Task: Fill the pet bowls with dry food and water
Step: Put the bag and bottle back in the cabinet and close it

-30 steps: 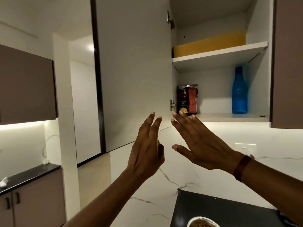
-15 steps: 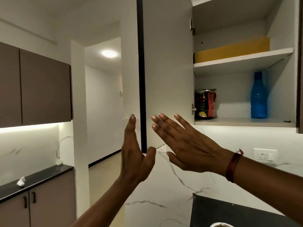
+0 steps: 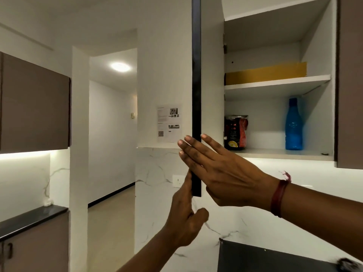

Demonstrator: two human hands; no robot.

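Since the earlier frames the cupboard door (image 3: 196, 95) is swung further round, so that it is now seen edge-on as a dark vertical strip, and both hands are brought up against its lower end.

Places are given from that door. To its left, a printed sheet (image 3: 169, 123) is stuck on the white wall, and further left a doorway with a ceiling light (image 3: 119, 66) is seen. Just left of the door's bottom edge the left hand (image 3: 184, 218) is held upright, its fingers straight and pressed flat along the door's outer face, the thumb sticking out below; nothing is gripped. Across the door's inner side the right hand (image 3: 220, 173) is laid, fingers extended and slightly spread, the fingertips crossing the dark edge; it too is open and holds nothing, with a red thread worn at the wrist.

Right of the door the open cupboard (image 3: 279, 154) is shown. On its lower shelf a red and black food bag (image 3: 235, 132) stands nearest the door, and a blue water bottle (image 3: 293, 124) stands well apart to the right. On the upper shelf a yellow panel (image 3: 265, 73) lies.

No bowl is visible now. Whether food or water has been poured cannot be told; with both containers shelved, the door is probably being closed or opened.
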